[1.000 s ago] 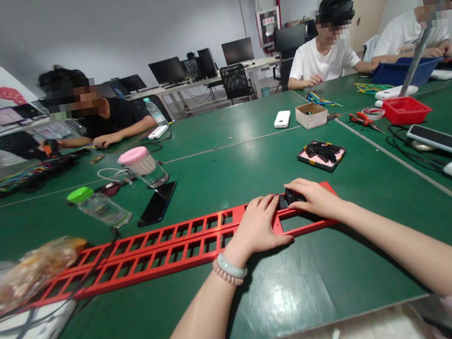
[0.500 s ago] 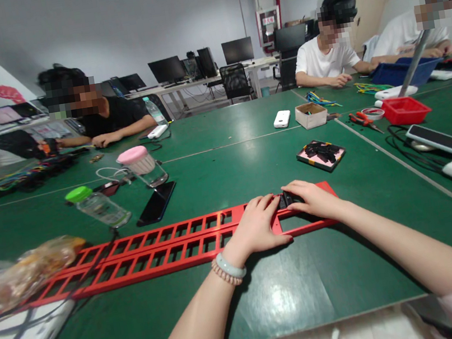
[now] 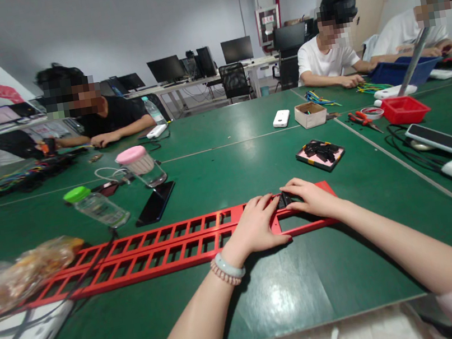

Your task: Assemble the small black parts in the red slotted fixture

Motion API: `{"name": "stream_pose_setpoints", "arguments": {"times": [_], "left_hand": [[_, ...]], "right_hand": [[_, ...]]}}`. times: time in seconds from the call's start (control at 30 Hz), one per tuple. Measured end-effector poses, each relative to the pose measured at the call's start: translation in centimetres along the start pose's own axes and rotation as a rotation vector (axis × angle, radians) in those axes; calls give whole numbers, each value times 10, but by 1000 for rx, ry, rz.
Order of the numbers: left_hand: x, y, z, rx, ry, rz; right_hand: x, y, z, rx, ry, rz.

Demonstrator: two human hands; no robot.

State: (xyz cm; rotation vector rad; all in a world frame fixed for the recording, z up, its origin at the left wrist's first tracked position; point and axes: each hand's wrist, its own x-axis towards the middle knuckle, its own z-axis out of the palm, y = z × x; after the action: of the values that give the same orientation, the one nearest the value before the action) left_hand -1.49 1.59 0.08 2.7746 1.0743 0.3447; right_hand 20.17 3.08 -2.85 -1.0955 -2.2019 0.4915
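A long red slotted frame lies across the green table in front of me, two rows of rectangular openings along it. My left hand lies over it near the right end, fingers stretched out and thumb apart on the near rail. Its fingertips reach a small black plastic part in the far row. My right hand is closed on that part from the right, thumb and fingers around it. The fingers partly hide the part, so its seating cannot be made out. Beyond sits a shallow box of loose black pieces.
A phone, a green-capped bottle and a pink-lidded jar stand behind the frame. A plastic bag and cables lie over its left end. At right are pliers and a red bin. Co-workers sit opposite.
My right fingers have shifted slightly left and the black part looks a little more tilted. My left hand stays nearly where it was. The view has moved very slightly.
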Motion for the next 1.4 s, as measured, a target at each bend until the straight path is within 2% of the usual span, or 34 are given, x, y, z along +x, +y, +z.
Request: {"name": "stream_pose_setpoints", "arguments": {"times": [0.6,1.4], "left_hand": [[0,0,0,-12,3,-5],[0,0,0,-9,-5,0]], "right_hand": [[0,1,0,11,-4,-8],[1,3,3,-88,-19,-36]]}}
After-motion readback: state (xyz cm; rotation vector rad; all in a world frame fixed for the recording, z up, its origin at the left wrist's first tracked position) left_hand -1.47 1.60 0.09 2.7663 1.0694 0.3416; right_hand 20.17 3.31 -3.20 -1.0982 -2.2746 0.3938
